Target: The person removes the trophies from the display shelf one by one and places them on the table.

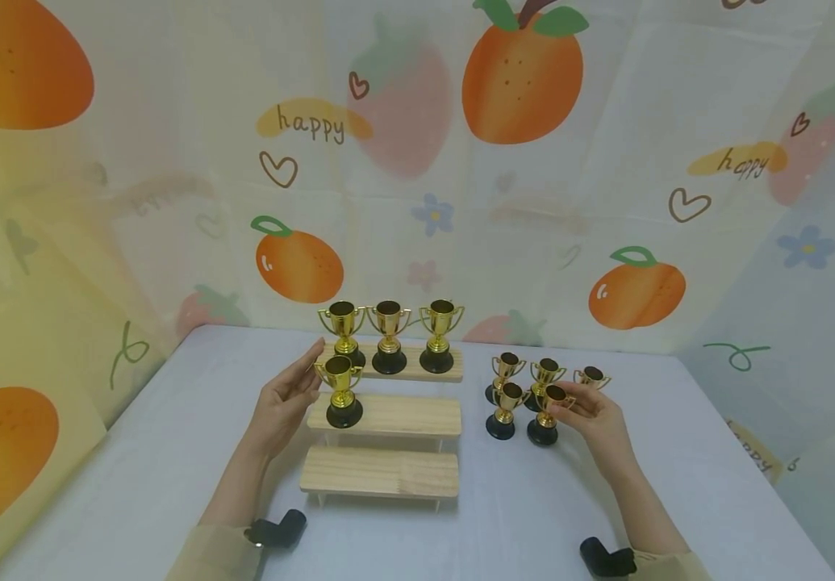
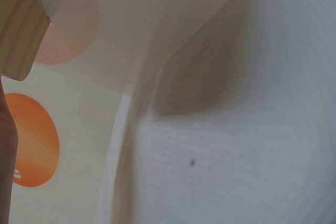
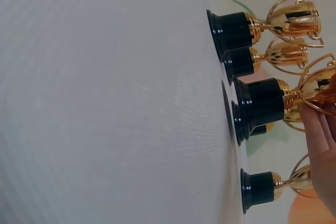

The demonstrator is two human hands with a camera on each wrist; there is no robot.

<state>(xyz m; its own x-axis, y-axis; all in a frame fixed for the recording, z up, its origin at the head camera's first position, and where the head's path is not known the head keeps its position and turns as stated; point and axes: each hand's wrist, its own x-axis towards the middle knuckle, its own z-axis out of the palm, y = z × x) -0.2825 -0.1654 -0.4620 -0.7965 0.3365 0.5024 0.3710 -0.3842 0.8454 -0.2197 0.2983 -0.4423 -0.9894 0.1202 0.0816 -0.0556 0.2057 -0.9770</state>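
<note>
Nearest the head camera, two black wrist mounts and pale sleeves sit at the table's (image 1: pixel 134 484) near edge, both cut off by the bottom of the frame. Ahead of them stands a wooden three-step riser (image 1: pixel 381 472), its lowest step bare.

The left hand (image 1: pixel 288 399) is beside the left end of the middle step, fingers straight and relaxed, holding nothing; the fingertips are just beside a gold trophy (image 1: pixel 340 392) on a black base that stands at that end of the step. Whether they touch its handle cannot be told. Three more trophies (image 1: pixel 389 336) stand in a row on the top step near the table's far edge. The left wrist view shows little: only a corner of pale wood, blurred cloth and a shadow, with no fingers in sight.

Right of the riser, a cluster of small trophies (image 1: pixel 507 399) stands on the table. The right hand (image 1: pixel 594 415) reaches in from the right, fingertips pinching the cup of the front right trophy (image 1: pixel 546 411), whose base is on the cloth. Behind the hand, another trophy (image 1: pixel 591 377) is half hidden, only its cup showing. In the right wrist view the trophies appear sideways; the fingers (image 3: pixel 320 140) are cropped at the frame's edge, and the cup they meet is partly covered.
</note>
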